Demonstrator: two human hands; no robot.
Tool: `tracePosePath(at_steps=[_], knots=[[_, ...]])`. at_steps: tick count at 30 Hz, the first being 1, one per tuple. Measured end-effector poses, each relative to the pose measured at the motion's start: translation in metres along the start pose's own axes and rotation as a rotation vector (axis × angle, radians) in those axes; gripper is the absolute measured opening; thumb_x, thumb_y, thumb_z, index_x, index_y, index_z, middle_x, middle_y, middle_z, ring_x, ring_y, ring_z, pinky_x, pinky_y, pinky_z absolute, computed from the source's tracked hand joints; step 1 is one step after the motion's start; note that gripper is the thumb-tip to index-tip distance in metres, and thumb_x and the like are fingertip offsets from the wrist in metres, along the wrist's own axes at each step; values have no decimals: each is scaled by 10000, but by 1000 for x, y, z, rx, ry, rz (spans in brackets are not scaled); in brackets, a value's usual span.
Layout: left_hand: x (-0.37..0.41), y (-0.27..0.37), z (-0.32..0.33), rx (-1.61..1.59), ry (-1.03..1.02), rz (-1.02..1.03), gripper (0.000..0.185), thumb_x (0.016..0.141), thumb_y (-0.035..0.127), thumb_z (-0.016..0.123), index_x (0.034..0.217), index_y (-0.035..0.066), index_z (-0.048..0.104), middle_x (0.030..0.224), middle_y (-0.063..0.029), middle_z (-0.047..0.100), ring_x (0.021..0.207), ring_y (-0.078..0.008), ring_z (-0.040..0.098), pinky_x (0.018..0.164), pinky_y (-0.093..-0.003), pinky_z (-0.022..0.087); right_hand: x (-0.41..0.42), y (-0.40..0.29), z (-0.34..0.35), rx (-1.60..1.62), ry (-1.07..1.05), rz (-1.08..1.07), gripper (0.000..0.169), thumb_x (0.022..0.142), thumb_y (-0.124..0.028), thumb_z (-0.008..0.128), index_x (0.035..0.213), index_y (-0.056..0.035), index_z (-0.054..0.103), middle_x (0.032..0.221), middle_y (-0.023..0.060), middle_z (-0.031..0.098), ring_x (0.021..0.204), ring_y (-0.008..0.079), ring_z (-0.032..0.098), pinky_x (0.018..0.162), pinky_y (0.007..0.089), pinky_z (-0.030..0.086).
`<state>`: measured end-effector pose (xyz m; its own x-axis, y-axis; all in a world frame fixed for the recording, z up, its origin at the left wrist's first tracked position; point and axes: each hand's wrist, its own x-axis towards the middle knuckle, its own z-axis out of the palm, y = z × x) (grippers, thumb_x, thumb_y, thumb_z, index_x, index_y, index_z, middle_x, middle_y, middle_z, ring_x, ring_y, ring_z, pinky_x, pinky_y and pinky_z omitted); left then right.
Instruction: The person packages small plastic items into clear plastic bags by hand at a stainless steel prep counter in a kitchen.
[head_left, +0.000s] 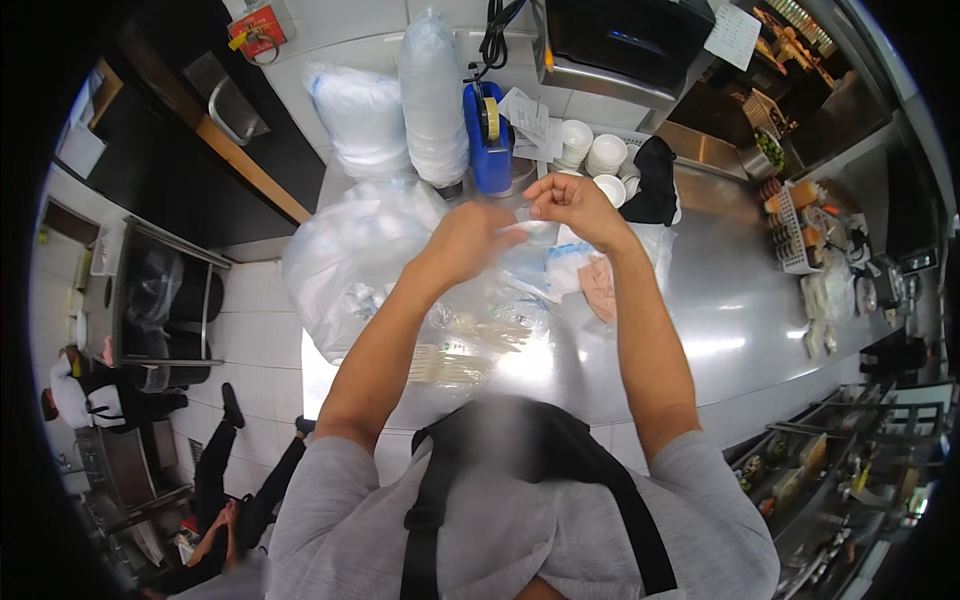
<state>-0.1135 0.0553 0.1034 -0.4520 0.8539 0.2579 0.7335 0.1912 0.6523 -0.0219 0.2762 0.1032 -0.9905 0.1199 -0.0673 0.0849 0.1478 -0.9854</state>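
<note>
My left hand, blurred, has its thumb and fingers closed on a thin whitish plastic piece above the steel counter. Just to its right is my right hand, fingers bent and thumb near the index fingertip; whether it also grips the plastic cannot be made out. Beneath my right wrist lie a white packet with blue print and a crumpled pinkish piece. Clear-wrapped pale cutlery rests nearer my body. A large translucent plastic bag sits beside my left forearm.
Behind my hands stand a blue tape dispenser, wrapped cup stacks, a full plastic bag, small white dishes and a black cloth. A white basket is farther right. Another person's legs extend at lower left.
</note>
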Motion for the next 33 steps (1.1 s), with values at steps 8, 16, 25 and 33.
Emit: tracePosePath(at_steps=[8,16,25,33], knots=[[-26,59,-12,220,13,155,232,938,238,739,951,7,734,834,-149,698,746,-352,653,673,-408,516,-20,-25,-18,-51,-466,99,267,869,-122,747,1120,-33,725,1016,28,713,937,114,655,772,272,564],[-53,84,22,-512,245,-399,292,1023,243,698,1006,-47,733,835,-75,730,757,-102,665,684,-260,538,-43,34,-16,306,-303,85,227,945,-150,664,1105,5,708,905,91,701,758,170,690,673,317,592],[-63,106,49,-609,386,-529,354,1022,318,698,983,-33,714,804,-73,716,675,-92,651,642,-233,533,-113,25,42,413,-7,-186,145,924,-130,751,966,7,727,842,37,707,727,117,627,690,291,509],[-82,118,43,-1052,249,-538,346,1057,365,624,1015,27,680,773,-54,664,649,-127,599,624,-275,503,-140,7,36,422,-18,-259,97,924,-95,742,962,-17,698,886,28,686,792,113,641,748,298,522]])
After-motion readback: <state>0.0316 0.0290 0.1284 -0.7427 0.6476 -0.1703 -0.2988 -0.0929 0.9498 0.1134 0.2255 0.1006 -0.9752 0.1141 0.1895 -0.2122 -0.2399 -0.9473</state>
